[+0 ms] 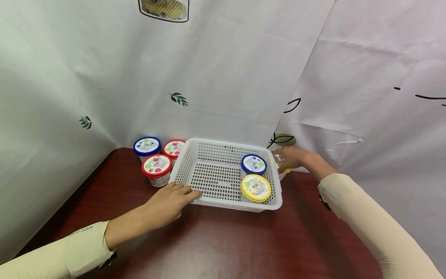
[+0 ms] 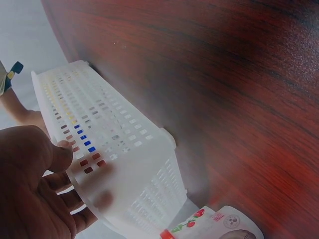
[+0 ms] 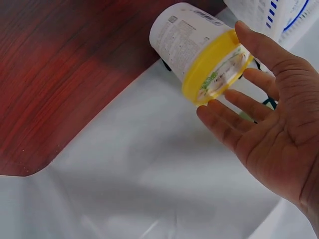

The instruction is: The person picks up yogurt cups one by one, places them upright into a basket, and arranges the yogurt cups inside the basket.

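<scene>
A white plastic basket [image 1: 223, 202] stands on the table, holding a blue-lidded tub [image 1: 253, 164] and a yellow-lidded tub [image 1: 256, 188] at its right end. My left hand [image 1: 170, 201] grips the basket's front left corner; in the left wrist view the thumb [image 2: 62, 154] lies outside the rim and the fingers on the other side. Beyond the basket's right end, my right hand [image 1: 294, 157] is at another yellow-lidded tub [image 3: 194, 45]. Its fingers are spread, fairly straight, around the lid, with thumb and fingertips at the lid's edge. That tub stands on the table near the wall sheet.
Left of the basket stand two red-lidded tubs [image 1: 157, 166] and a blue-lidded tub [image 1: 147, 146]. A white printed sheet [image 1: 216, 77] hangs behind the dark red wooden table [image 1: 237, 240]. The table's edge shows in the right wrist view.
</scene>
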`<action>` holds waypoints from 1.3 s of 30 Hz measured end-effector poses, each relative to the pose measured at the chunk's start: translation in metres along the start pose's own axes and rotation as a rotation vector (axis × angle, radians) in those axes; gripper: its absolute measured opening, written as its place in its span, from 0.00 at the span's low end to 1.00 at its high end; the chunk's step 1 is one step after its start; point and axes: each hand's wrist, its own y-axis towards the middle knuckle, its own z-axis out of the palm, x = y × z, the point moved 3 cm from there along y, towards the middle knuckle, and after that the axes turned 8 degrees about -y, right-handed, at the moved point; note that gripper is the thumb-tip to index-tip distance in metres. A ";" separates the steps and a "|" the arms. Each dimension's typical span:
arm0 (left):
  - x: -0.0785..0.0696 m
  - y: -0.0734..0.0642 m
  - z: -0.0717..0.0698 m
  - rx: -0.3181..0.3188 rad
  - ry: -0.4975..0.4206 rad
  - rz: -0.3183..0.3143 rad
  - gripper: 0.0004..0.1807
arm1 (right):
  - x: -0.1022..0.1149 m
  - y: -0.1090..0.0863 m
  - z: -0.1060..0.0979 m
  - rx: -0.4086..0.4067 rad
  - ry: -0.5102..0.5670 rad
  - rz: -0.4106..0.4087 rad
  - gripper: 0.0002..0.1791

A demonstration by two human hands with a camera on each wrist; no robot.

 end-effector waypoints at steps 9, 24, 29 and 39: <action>0.000 0.000 0.001 -0.006 0.009 0.007 0.30 | 0.002 -0.002 0.002 -0.014 0.027 -0.006 0.45; 0.000 0.001 0.000 0.013 0.006 -0.006 0.29 | 0.001 -0.001 -0.001 0.054 -0.020 0.038 0.46; 0.000 0.001 -0.001 0.023 0.004 -0.012 0.29 | -0.001 -0.002 -0.002 0.079 -0.022 0.047 0.49; 0.000 0.001 -0.001 0.013 -0.001 -0.006 0.29 | -0.005 -0.002 -0.001 0.084 -0.003 0.043 0.52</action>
